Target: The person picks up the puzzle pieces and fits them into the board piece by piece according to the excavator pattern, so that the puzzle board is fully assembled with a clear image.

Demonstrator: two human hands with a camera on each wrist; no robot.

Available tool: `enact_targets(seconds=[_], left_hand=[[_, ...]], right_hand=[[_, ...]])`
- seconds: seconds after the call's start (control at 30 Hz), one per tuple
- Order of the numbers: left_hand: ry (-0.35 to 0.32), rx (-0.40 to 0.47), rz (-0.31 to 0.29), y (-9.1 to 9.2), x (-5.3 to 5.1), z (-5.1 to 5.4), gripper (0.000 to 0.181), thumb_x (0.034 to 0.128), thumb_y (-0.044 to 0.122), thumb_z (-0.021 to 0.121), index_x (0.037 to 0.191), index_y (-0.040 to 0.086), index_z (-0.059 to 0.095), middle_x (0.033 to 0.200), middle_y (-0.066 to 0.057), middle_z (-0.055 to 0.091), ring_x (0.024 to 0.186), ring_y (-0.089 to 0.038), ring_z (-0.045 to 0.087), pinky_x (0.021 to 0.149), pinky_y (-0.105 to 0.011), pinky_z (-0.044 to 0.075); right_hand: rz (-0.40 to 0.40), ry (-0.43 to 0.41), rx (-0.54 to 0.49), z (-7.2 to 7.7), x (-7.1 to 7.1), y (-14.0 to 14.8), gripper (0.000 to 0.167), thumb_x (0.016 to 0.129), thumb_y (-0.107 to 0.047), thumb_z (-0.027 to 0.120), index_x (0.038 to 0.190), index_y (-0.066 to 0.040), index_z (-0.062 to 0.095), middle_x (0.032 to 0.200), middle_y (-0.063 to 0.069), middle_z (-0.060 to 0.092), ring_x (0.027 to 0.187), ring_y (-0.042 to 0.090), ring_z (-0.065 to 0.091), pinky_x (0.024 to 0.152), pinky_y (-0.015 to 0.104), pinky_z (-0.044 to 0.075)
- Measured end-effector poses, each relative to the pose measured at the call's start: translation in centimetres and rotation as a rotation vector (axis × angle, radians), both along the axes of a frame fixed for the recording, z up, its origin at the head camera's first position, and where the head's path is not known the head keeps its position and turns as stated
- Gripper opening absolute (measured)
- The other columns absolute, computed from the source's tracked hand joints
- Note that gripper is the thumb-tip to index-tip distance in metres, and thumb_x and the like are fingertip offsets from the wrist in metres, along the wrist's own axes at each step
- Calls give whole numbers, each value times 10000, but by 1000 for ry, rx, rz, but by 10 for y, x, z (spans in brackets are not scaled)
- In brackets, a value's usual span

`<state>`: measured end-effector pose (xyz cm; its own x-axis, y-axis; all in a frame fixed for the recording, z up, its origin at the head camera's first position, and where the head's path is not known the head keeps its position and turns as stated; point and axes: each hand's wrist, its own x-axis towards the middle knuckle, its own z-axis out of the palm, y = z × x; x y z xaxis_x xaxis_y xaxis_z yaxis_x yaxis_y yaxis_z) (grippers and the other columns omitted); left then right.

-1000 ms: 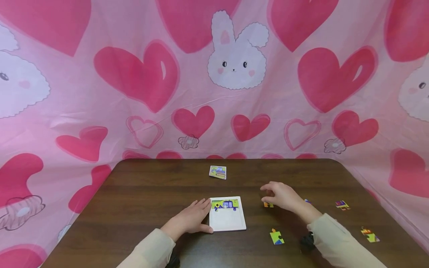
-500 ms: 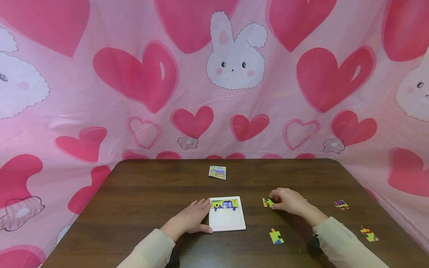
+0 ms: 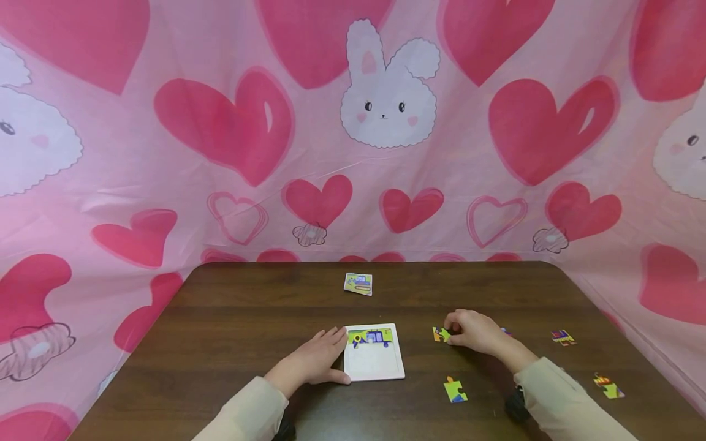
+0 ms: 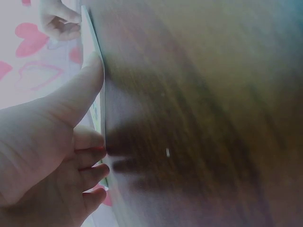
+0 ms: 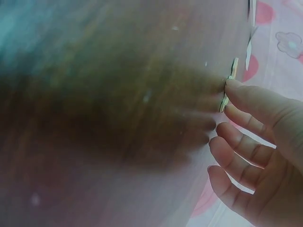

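Observation:
A white puzzle tray (image 3: 374, 364) lies in the middle of the table, with a strip of green and purple puzzle picture along its top. My left hand (image 3: 313, 360) rests against the tray's left edge, fingers and thumb extended; the left wrist view has the thumb along the tray rim (image 4: 100, 78). To the right of the tray, my right hand (image 3: 477, 331) pinches a green and orange puzzle piece (image 3: 440, 334) by its right side. From the right wrist, thumb and index finger meet at that thin piece (image 5: 234, 68), which is at the tabletop.
Loose puzzle pieces lie on the right: a green one (image 3: 455, 390) below my right hand, a purple one (image 3: 563, 337) and a yellow-green one (image 3: 609, 386) farther right. A blue bit (image 3: 505, 331) peeks out behind my right wrist. A picture card (image 3: 358, 283) lies at the back.
My right hand has come down and shifted slightly right, and its fingertips now pinch the green and orange puzzle piece. My left hand stays at the tray's edge.

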<state>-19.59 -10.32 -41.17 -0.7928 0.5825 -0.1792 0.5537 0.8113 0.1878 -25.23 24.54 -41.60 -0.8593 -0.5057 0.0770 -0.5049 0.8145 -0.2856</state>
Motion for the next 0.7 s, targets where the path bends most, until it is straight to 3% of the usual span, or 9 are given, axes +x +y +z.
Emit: enact_targets(seconds=[0.43, 0.7], left_hand=[[-12, -4, 6, 0, -1, 0, 829, 786, 501, 655, 1369, -27, 393, 1439, -160, 325, 1321, -304, 278, 1057, -437, 229], [-10, -1, 7, 0, 0, 0, 826, 791, 496, 654, 1368, -33, 391, 1440, -161, 324, 1323, -300, 276, 1059, -431, 228]], right_hand=[[-13, -2, -36, 7, 1, -3, 224, 716, -185, 790, 799, -140, 587, 721, -72, 509, 637, 83, 457, 551, 286, 409], [24, 56, -69, 20, 2, -22, 231, 715, -213, 791, 806, -145, 590, 696, -85, 484, 616, 72, 435, 542, 267, 404]])
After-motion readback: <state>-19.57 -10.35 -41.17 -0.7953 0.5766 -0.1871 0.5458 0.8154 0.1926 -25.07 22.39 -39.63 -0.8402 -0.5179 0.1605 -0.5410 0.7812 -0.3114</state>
